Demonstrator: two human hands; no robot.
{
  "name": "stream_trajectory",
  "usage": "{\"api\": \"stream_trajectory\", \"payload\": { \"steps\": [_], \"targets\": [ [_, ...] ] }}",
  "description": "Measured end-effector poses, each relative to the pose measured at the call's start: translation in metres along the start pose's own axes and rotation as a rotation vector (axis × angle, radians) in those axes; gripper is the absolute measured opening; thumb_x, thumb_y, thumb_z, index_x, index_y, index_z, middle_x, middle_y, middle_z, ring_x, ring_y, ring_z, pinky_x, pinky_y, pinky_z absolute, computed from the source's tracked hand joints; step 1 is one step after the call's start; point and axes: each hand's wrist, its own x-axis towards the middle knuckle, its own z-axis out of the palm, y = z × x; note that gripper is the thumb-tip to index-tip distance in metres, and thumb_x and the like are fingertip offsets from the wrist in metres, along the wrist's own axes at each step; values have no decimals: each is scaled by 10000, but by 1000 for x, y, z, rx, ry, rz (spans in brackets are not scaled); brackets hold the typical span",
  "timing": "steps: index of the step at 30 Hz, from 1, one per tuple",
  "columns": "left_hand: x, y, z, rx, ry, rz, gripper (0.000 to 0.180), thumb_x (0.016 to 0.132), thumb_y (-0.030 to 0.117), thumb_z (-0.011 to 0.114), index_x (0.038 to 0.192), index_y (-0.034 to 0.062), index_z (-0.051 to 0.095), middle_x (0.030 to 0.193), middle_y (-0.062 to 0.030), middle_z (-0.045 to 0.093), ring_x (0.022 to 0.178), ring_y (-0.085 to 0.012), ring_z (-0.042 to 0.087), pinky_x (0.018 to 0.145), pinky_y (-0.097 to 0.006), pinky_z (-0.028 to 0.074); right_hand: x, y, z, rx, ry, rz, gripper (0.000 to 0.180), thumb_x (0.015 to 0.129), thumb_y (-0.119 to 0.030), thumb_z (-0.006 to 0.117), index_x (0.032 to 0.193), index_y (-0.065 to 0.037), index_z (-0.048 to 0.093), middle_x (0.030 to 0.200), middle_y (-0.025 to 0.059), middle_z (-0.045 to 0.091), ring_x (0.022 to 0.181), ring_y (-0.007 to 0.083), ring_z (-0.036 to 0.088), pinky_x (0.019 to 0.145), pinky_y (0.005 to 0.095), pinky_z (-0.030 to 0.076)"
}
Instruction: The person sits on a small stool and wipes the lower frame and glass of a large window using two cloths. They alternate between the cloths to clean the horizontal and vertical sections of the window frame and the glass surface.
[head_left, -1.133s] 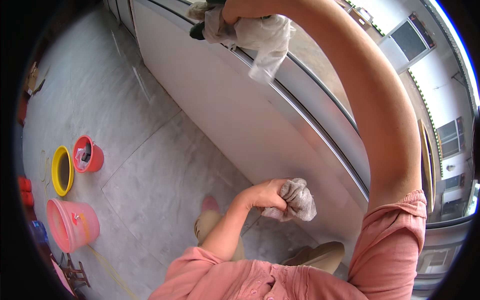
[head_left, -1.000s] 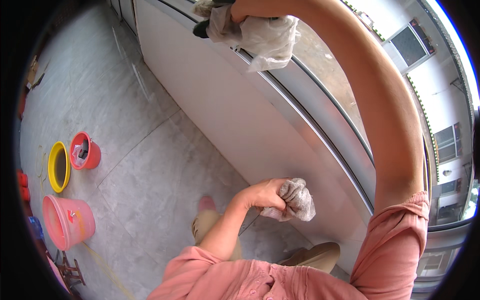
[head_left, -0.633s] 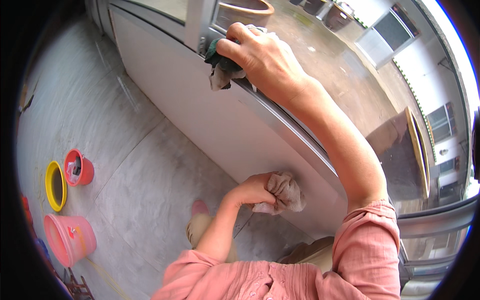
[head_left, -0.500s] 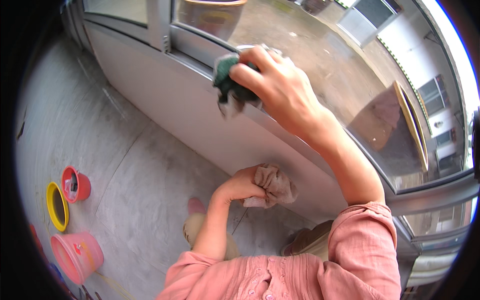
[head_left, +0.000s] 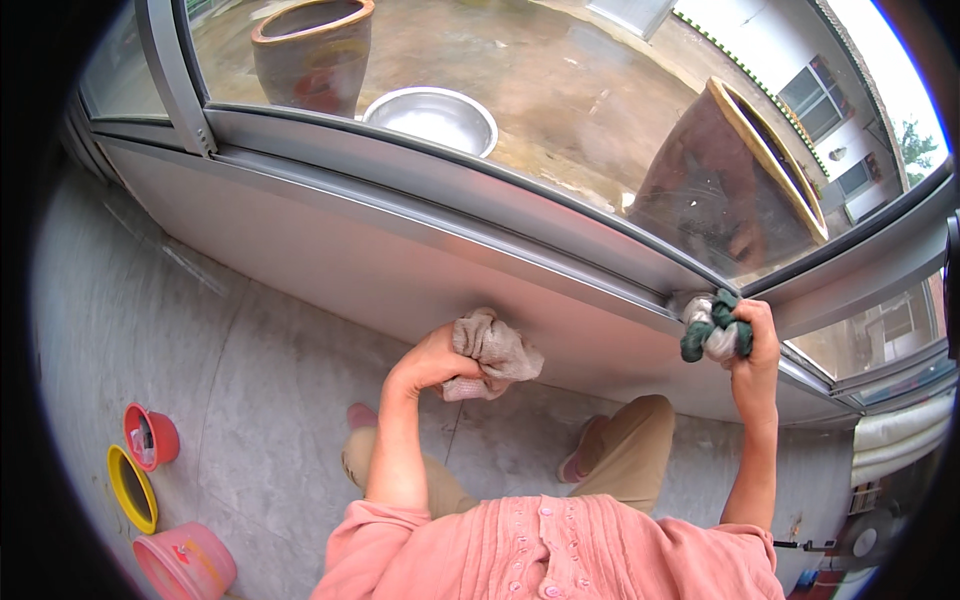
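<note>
Your right hand (head_left: pixel 755 345) grips a green-white cloth (head_left: pixel 714 328), pressed on the sill rail (head_left: pixel 450 195), which runs leftward. Left hand (head_left: pixel 430 360) clutches a beige rag (head_left: pixel 492 350) below it.

What I can't make out

My right hand (head_left: pixel 752 345) covers part of the green-and-white cloth (head_left: pixel 712 328); my left hand (head_left: pixel 425 362) hides the grey rag (head_left: pixel 492 347)'s near end; the pink bucket (head_left: pixel 185 565) is cut off below.
</note>
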Motion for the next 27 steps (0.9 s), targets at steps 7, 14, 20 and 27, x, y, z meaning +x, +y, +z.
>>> {"api": "stream_trajectory", "payload": {
  "steps": [7, 14, 20, 27],
  "targets": [
    [0, 4, 3, 91, 38, 19, 685, 678, 84, 792, 1336, 20, 610, 1195, -75, 695, 1093, -177, 645, 992, -315, 497, 58, -26, 35, -187, 290, -437, 434, 771, 89, 714, 1158, -78, 609, 1225, 148, 635, 1123, 303, 641, 985, 388, 516],
    [-6, 12, -1, 156, 29, 3, 562, 676, 88, 803, 1220, 9, 684, 1117, -69, 723, 1038, -166, 661, 947, -327, 516, 70, -68, 91, -181, 293, -514, 464, 725, 136, 697, 1145, -52, 640, 1204, 177, 676, 1057, 389, 687, 895, 438, 564],
    [-19, 9, -2, 14, 103, 6, 519, 659, 51, 815, 1166, 19, 710, 1102, -56, 730, 1029, -160, 660, 928, -325, 526, 151, -205, 205, -68, 282, -790, 321, 843, -121, 706, 1146, -122, 600, 1205, 108, 651, 1012, 327, 697, 755, 451, 546],
    [-20, 0, -5, -45, 74, -18, 558, 668, 14, 769, 1220, 23, 684, 1101, -46, 722, 1027, -151, 658, 939, -321, 526, 214, -332, 284, -163, 178, -940, 261, 802, -94, 746, 1044, -88, 649, 1000, 131, 643, 905, 276, 688, 710, 414, 589]
  ]
}}
